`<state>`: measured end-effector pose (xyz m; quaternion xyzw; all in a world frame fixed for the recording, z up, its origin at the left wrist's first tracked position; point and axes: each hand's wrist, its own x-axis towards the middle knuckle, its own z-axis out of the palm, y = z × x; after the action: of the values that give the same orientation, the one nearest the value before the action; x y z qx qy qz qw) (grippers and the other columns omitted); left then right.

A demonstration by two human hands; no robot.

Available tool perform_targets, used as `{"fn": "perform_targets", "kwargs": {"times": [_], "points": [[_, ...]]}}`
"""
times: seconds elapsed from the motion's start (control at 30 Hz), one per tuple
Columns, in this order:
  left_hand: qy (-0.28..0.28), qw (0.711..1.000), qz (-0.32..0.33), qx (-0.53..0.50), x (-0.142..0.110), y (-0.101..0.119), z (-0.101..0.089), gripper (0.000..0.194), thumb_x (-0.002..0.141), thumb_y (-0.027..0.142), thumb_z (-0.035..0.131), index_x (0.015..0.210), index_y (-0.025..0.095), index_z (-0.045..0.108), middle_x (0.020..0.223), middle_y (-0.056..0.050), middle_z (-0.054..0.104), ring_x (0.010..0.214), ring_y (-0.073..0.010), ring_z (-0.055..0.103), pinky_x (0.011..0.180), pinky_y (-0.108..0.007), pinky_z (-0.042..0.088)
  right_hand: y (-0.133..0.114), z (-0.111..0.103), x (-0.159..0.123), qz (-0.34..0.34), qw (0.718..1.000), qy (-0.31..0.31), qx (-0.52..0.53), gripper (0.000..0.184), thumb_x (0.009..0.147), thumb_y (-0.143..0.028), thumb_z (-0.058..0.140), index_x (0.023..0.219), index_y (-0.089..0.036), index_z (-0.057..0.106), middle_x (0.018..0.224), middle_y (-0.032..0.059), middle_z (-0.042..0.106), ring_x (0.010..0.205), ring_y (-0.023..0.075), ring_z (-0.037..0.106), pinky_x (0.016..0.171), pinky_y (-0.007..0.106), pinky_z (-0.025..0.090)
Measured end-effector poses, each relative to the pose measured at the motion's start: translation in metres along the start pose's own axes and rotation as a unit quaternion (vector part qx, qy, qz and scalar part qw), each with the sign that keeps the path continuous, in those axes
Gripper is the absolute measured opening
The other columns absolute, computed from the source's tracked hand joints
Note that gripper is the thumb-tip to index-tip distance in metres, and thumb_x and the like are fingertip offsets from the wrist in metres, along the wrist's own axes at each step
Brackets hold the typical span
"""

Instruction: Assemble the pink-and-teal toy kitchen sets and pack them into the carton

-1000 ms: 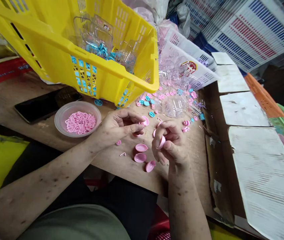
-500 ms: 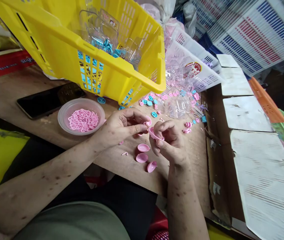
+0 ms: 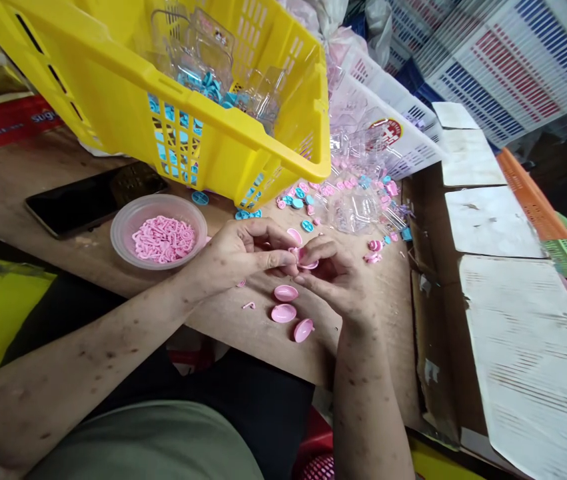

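Pink oval plastic cup: between both hands, over the brown tabletop; long way roughly sideways.
Right hand: pinching the cup.
Left hand: at cup's left end; can't tell its grip.
Cup's ends: hidden by fingers.

On my feed I see a pink piece pinched, mostly covered — perhaps an oval cup. Below it, three glossy pink cups lie hollow side up — another pink oval sits just beyond it.
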<state>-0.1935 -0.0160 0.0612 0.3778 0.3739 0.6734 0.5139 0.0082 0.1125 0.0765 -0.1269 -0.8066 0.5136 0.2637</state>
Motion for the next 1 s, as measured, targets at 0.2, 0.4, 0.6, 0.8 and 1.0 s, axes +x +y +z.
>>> {"fn": "perform_targets", "kwargs": {"times": [0.2, 0.4, 0.6, 0.8, 1.0], "points": [[0.052, 0.996, 0.041, 0.066, 0.005, -0.011, -0.008, 0.036, 0.083, 0.048, 0.102, 0.101, 0.019, 0.089, 0.099, -0.008, 0.085, 0.085, -0.022, 0.082, 0.075, -0.03, 0.069, 0.005, -0.003, 0.002, -0.039, 0.999, -0.035, -0.014, 0.008, 0.102, -0.03, 0.089, 0.1, -0.03, 0.082, 0.1, 0.0035, 0.078, 0.095, 0.0226, 0.075, 0.084, 0.039, 0.061], [0.056, 0.989, 0.07, 0.115, 0.005, -0.016, -0.01, 0.022, 0.089, 0.038, 0.095, 0.1, 0.02, 0.091, 0.104, -0.009, 0.086, 0.091, -0.0219, 0.081, 0.078, -0.029, 0.069, 0.002, -0.003, 0.001, -0.059, 0.998, -0.018, -0.022, 0.01, 0.102, -0.022, 0.089, 0.105, -0.03, 0.084, 0.102, 0.003, 0.079, 0.1, 0.0226, 0.075, 0.094, 0.041, 0.061], [0.018, 0.99, 0.039, 0.132, 0.001, -0.009, -0.006, 0.018, 0.094, 0.036, 0.092, 0.102, 0.021, 0.09, 0.101, -0.006, 0.085, 0.082, -0.0176, 0.079, 0.078, -0.027, 0.07, 0.001, -0.003, 0.003, -0.06, 0.998, -0.025, -0.026, 0.01, 0.102, -0.028, 0.09, 0.104, -0.028, 0.08, 0.101, 0.0023, 0.079, 0.097, 0.0205, 0.074, 0.087, 0.036, 0.061], [0.046, 0.991, 0.037, 0.118, 0.004, -0.008, -0.005, 0.029, 0.087, 0.043, 0.098, 0.098, 0.019, 0.089, 0.102, -0.008, 0.085, 0.087, -0.0217, 0.082, 0.08, -0.03, 0.072, 0.003, -0.003, 0.005, -0.091, 0.994, -0.054, -0.035, 0.01, 0.105, -0.033, 0.088, 0.099, -0.027, 0.081, 0.099, 0.0026, 0.08, 0.094, 0.021, 0.076, 0.089, 0.039, 0.062], [0.023, 0.986, 0.062, 0.154, 0.003, -0.009, -0.005, 0.02, 0.092, 0.039, 0.096, 0.099, 0.021, 0.09, 0.102, -0.007, 0.085, 0.093, -0.0208, 0.082, 0.083, -0.027, 0.069, 0.004, -0.002, 0.005, -0.105, 0.993, -0.054, -0.026, 0.01, 0.105, -0.033, 0.087, 0.1, -0.026, 0.081, 0.101, 0.0029, 0.08, 0.095, 0.0204, 0.076, 0.089, 0.038, 0.063]]}}
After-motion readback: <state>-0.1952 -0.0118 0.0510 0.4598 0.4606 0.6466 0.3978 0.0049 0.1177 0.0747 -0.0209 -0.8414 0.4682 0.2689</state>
